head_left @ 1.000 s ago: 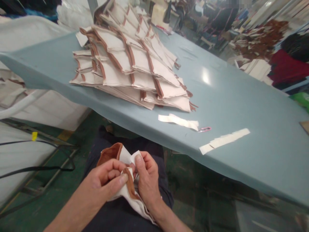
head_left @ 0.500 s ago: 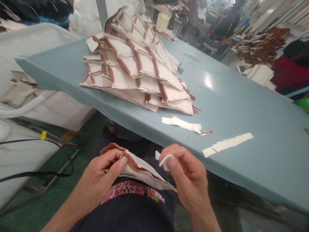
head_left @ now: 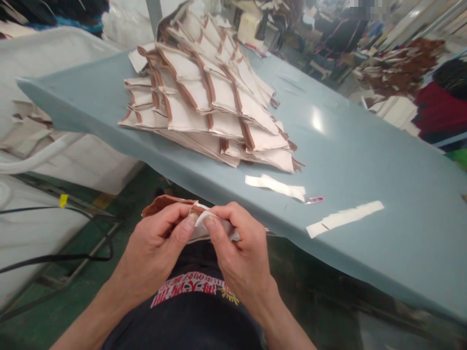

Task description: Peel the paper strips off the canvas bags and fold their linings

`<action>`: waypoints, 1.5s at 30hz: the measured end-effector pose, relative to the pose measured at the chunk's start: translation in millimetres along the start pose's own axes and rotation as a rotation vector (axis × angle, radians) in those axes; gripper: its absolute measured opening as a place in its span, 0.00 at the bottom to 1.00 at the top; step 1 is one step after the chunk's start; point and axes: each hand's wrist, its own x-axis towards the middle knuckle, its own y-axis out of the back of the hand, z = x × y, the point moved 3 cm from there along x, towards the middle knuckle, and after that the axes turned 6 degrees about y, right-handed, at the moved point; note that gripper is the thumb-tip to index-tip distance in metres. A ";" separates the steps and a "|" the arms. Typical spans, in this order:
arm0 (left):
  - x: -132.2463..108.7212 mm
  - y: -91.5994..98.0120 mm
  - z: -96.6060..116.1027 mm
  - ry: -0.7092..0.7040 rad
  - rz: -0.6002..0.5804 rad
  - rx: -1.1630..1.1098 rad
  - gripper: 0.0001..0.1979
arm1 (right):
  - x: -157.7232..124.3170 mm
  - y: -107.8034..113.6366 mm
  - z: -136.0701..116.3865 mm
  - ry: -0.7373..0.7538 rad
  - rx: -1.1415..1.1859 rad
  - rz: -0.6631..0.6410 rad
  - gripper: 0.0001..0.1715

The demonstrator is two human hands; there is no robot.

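My left hand (head_left: 162,238) pinches the edge of a cream fabric piece with brown trim (head_left: 166,201) in front of my body, by the table's near edge. Close against it, my right hand (head_left: 237,238) pinches a small white fabric strip (head_left: 203,218) against the trimmed edge. Both thumbs lie almost together on top. My fingers cover most of the piece and part of the strip. On the table, near my right hand, lies a row of overlapping white strips (head_left: 273,185). A pink-handled small tool (head_left: 314,200) touches its right end.
A tall pile of cream pieces with brown edging (head_left: 204,97) stands on the blue-covered table (head_left: 350,160). Another row of white strips (head_left: 345,218) lies to the right. At the left is a white bin (head_left: 73,53) with fabric pieces inside, and a black cable (head_left: 73,257).
My right hand has moved left with the white strip and now meets the left hand at the trimmed edge. The fabric piece has risen slightly.
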 end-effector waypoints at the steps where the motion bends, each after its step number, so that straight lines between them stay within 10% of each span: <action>1: 0.5 0.0 -0.5 -0.011 -0.005 0.008 0.15 | 0.0 -1.7 2.2 -0.008 -0.004 0.000 0.10; 28: 3.1 -5.7 -22.8 0.014 -0.195 -0.138 0.20 | -0.3 -5.7 20.1 -0.343 0.219 -0.138 0.11; 45: 5.7 -11.4 -39.1 0.081 -0.122 -0.146 0.13 | -2.3 -16.6 32.1 -0.473 0.301 -0.234 0.15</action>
